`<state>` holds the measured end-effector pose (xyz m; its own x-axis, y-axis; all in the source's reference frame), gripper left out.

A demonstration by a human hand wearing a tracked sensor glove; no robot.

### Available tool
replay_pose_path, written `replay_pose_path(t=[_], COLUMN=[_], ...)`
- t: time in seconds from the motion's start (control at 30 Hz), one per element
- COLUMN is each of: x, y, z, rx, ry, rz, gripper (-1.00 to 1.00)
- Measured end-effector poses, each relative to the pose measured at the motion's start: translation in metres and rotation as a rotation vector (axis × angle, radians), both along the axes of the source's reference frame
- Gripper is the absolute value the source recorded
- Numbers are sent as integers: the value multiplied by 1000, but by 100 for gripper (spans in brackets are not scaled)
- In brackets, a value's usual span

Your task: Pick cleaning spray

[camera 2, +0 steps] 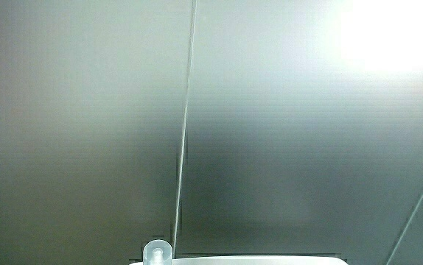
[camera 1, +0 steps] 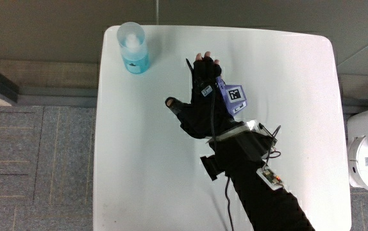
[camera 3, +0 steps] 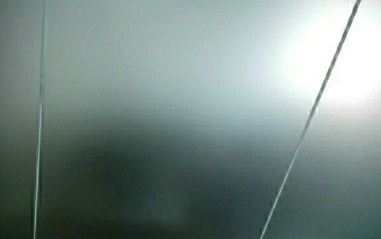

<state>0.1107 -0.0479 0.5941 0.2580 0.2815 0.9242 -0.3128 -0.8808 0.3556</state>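
Hand flat on table, fingers loose, empty; spray bottle near fingertips, apart

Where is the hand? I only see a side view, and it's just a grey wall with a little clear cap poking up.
Observer: The main view shows the hand over the middle of the white table, fingers relaxed and holding nothing.
Operator: Is that cap the thing we want?
Observer: Yes. The cap tops the cleaning spray, a clear bottle with blue liquid, standing upright at a corner of the table.
Operator: Is the hand touching it?
Observer: No. The bottle is farther from the person than the hand, with bare table between them.
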Motion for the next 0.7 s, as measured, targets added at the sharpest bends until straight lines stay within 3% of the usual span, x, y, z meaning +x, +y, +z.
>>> replay_pose_path(t=[0.17, 0.33, 0.43, 0.57, 0.7], x=[-7, -9, -10, -9, -8], y=[-6, -9, -8, -11, -19], z=[4, 13, 17, 31, 29], rx=[-19, -38, -91, -106, -128], ry=[-105, -162, -151, -167, -175], rz=[13, 40, 54, 74, 83], gripper=[0, 0, 0, 0, 0])
